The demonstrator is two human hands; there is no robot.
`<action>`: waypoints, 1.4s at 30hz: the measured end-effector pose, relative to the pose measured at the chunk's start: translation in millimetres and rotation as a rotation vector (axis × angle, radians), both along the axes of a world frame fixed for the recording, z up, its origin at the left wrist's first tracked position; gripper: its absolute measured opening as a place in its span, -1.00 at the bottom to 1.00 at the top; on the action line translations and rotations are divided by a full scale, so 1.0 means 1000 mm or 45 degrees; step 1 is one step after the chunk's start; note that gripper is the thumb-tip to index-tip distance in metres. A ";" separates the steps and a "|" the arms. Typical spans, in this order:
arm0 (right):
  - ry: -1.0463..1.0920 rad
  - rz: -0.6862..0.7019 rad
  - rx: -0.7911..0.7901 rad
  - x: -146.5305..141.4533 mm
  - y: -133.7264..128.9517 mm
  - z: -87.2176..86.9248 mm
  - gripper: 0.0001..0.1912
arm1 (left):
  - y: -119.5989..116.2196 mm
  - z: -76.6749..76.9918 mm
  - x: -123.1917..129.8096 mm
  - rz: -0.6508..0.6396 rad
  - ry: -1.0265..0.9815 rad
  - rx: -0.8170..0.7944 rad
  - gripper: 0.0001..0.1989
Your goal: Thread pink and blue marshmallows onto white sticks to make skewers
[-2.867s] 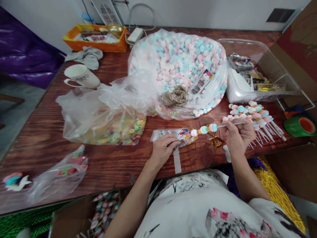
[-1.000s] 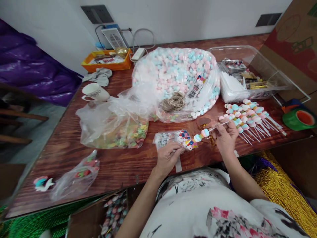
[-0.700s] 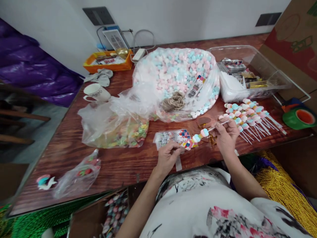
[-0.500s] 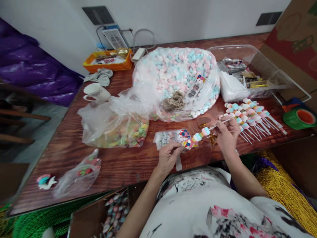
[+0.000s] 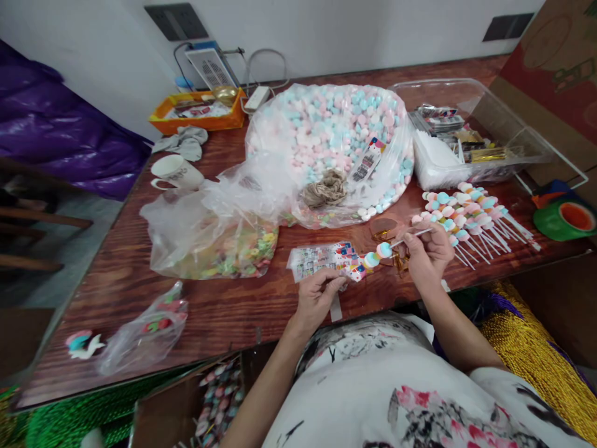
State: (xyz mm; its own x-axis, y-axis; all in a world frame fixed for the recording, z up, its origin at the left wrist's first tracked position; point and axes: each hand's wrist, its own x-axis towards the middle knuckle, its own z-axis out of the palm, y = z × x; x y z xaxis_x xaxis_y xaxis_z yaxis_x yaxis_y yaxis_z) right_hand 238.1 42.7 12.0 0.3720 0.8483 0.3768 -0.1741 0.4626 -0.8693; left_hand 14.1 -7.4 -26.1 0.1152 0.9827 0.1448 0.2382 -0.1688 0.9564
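My right hand [image 5: 428, 249] pinches the white stick of a marshmallow skewer [image 5: 377, 254], its pink, white and blue sweets pointing left. The skewer's far end is inside a printed clear plastic bag [image 5: 357, 272], and my left hand [image 5: 321, 295] is closed on that bag's lower left end. Just behind my left hand lies a stack of similar printed bags [image 5: 312, 258]. Gold twist ties [image 5: 400, 262] lie beneath the skewer, partly hidden by my right hand. To the right rests a pile of finished-looking marshmallow skewers [image 5: 466, 214] with white sticks.
A large bag of marshmallows [image 5: 326, 118] fills the back middle, beside a bag of gummy sweets [image 5: 242, 249]. At the right are a clear plastic bin [image 5: 513, 158] and green tape [image 5: 555, 223]. A mug [image 5: 180, 173], an orange tray [image 5: 163, 121] and a small bag [image 5: 140, 342] stand leftward.
More of the marshmallows are now covered by the printed bag, the skewer having slid left into it. Both hands stay in nearly the same places. The view has shifted slightly.
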 end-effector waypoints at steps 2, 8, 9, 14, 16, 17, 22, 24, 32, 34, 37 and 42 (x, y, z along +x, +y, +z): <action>-0.001 0.037 0.019 0.000 -0.001 0.001 -0.87 | -0.001 0.001 0.001 0.001 -0.107 -0.141 -0.82; 0.201 0.144 -0.077 0.000 -0.004 0.008 -0.84 | -0.009 0.008 0.014 -0.153 -0.385 -0.606 -0.57; 0.203 0.159 -0.070 -0.001 -0.005 0.008 -0.85 | -0.011 0.010 0.017 -0.192 -0.409 -0.649 -0.57; 0.180 0.215 -0.077 -0.002 -0.012 0.005 -0.86 | -0.021 0.018 0.028 -0.464 -0.522 -0.850 -0.57; 0.161 0.191 -0.078 -0.002 -0.014 0.005 -0.85 | -0.026 0.017 0.030 -0.587 -0.624 -0.905 -0.52; 0.149 0.181 -0.075 -0.001 -0.014 0.005 -0.84 | -0.027 0.015 0.030 -0.634 -0.665 -0.930 -0.49; 0.099 0.245 -0.089 -0.004 -0.019 0.005 -0.82 | -0.030 0.008 0.033 -0.616 -0.526 -0.997 -0.59; 0.084 0.322 -0.135 -0.006 -0.019 0.004 -0.82 | -0.028 0.007 0.033 -0.543 -0.490 -0.988 -0.59; 0.035 0.477 -0.245 0.001 -0.002 0.008 -0.80 | -0.019 0.014 0.035 -0.426 -0.418 -0.948 -0.61; 0.017 0.481 -0.231 0.002 0.000 0.011 -0.79 | -0.017 0.014 0.036 -0.419 -0.418 -0.923 -0.61; 0.014 0.517 -0.214 -0.004 -0.001 0.011 -0.80 | -0.015 0.013 0.039 -0.400 -0.416 -0.945 -0.58; 0.017 0.624 -0.236 -0.017 -0.004 0.002 -0.79 | -0.014 0.012 0.040 -0.419 -0.412 -1.018 -0.52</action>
State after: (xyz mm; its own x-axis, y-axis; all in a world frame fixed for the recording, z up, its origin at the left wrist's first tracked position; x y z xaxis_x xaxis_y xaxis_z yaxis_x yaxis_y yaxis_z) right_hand 221.5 38.3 14.2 -0.0813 0.9760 0.2021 -0.3433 0.1630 -0.9250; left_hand 54.3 -21.8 -14.0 0.4790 0.7291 -0.4889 -0.0039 0.5587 0.8294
